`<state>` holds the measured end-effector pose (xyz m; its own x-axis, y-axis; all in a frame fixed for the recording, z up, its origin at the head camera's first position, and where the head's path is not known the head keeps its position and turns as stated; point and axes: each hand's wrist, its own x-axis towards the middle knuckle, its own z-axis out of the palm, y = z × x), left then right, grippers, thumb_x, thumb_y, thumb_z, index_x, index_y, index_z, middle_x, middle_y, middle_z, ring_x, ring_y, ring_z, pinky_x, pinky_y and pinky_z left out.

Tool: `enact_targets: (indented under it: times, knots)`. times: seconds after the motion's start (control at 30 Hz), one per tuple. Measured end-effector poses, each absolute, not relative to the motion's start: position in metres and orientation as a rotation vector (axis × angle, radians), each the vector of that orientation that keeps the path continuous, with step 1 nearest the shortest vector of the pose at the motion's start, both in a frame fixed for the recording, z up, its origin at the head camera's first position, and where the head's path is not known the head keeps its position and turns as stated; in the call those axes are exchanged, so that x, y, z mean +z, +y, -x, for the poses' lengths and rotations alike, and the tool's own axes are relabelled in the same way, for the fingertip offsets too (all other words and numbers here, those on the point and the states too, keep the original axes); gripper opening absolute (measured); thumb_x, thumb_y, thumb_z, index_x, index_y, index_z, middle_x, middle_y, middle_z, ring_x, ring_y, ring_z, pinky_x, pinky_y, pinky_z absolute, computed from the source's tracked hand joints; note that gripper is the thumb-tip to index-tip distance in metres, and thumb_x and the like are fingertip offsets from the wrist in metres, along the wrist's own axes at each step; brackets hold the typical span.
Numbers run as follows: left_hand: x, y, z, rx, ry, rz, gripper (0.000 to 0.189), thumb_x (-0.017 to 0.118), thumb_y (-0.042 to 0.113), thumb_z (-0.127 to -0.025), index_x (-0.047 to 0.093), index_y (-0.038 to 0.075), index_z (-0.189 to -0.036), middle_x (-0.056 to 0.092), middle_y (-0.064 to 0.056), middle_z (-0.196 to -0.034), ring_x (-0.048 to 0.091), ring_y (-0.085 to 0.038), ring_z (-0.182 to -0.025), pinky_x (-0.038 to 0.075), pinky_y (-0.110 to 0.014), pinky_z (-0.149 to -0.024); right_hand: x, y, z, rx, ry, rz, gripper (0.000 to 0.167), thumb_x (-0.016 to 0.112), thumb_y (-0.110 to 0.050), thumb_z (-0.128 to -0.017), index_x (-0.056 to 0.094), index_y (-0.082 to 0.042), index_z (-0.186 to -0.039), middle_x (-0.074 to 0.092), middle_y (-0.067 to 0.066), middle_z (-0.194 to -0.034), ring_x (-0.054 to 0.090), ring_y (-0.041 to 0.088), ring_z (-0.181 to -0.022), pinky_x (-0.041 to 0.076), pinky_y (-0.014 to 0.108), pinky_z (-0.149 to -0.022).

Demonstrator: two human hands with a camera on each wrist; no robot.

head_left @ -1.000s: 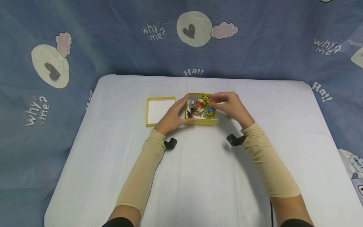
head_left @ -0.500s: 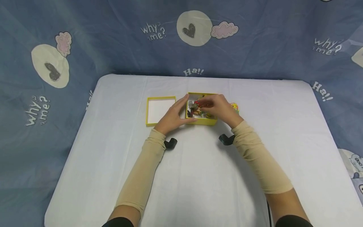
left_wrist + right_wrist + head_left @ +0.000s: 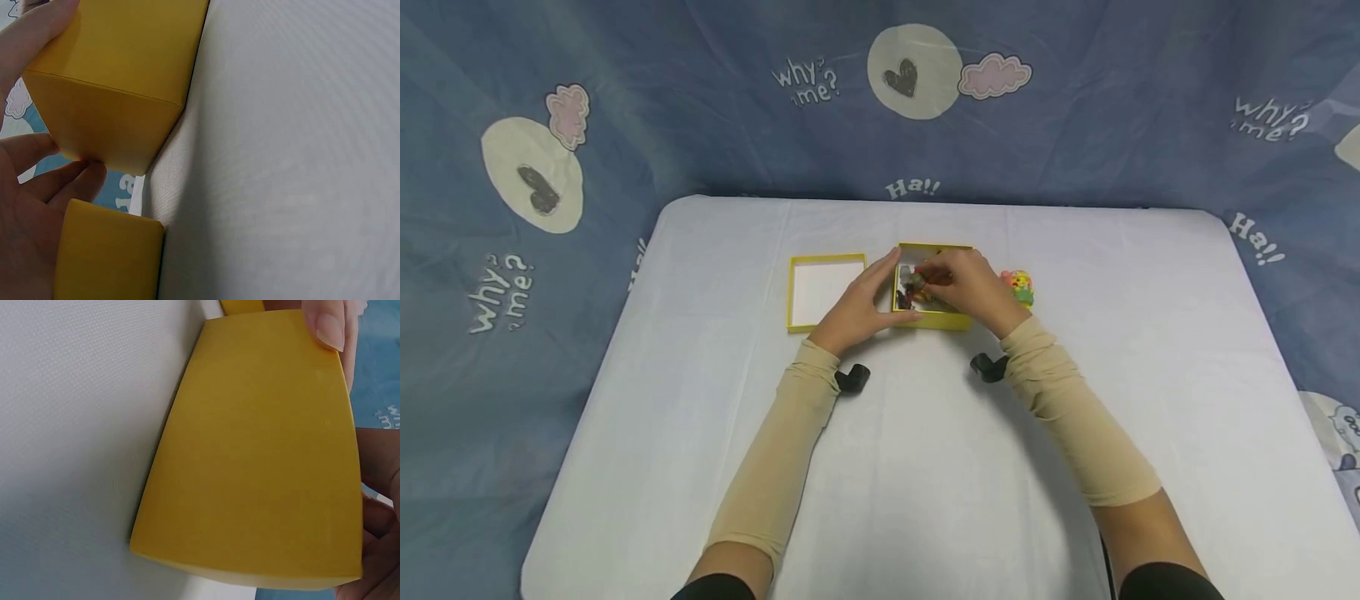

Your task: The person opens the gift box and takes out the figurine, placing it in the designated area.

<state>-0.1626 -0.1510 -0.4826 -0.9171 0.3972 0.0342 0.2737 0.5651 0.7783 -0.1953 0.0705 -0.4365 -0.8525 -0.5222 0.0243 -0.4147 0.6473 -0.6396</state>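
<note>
A yellow box (image 3: pixel 943 322) stood toward the far middle of a white table (image 3: pixel 880 467), its top uncovered and small toys (image 3: pixel 911 290) jumbled inside. The person's left hand (image 3: pixel 861 308) grasped the box by its left end, thumb along the near wall and fingers toward the far left corner. That spread grip probably kept the light-looking box from sliding. The right hand (image 3: pixel 972 287) reached over the right side, wrist high, fingers bent down into the box; it seemed angled that way to clear the wall. Its fingertips were among the toys, but whether they pinched one I cannot tell; in the right wrist view the wall hid them.

To the left lay the shallow lid (image 3: pixel 823 290), hollow side up, its near right part behind the left hand, likely put there to leave the box uncovered. Right of the box, apart from it and just beyond the right wrist, sat a figure (image 3: pixel 1019 286) in pink, yellow and green, perhaps set aside from the others. A printed blue cloth (image 3: pixel 722 150) hung behind.
</note>
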Motion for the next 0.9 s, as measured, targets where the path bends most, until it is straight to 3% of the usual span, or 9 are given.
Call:
enact_targets:
  times: [0.53, 0.9]
  knots:
    - [-0.4817, -0.1505, 0.1628, 1.284, 2.657, -0.582, 0.108, 0.082, 0.054, -0.085, 0.016, 0.028, -0.167, 0.018, 0.002, -0.175, 0.019, -0.026, -0.162, 0.021, -0.046, -0.133, -0.4426, 0.0663, 0.1934, -0.856, 2.745, 0.867, 0.023, 0.077, -0.006, -0.091, 0.078, -0.005, -0.114, 0.078, 0.012, -0.107, 0.076, 0.024, -0.095, 0.064, 0.039, -0.086]
    - [-0.4802, -0.1490, 0.1635, 1.257, 2.665, -0.567, 0.108, 0.082, 0.051, -0.085, 0.017, 0.026, -0.167, 0.017, 0.009, -0.174, 0.019, -0.018, -0.161, 0.021, -0.041, -0.133, -0.4427, 0.0681, 0.1928, -0.867, 2.758, 0.914, 0.022, 0.079, -0.004, -0.089, 0.080, -0.004, -0.111, 0.079, 0.013, -0.105, 0.077, 0.024, -0.092, 0.065, 0.039, -0.083]
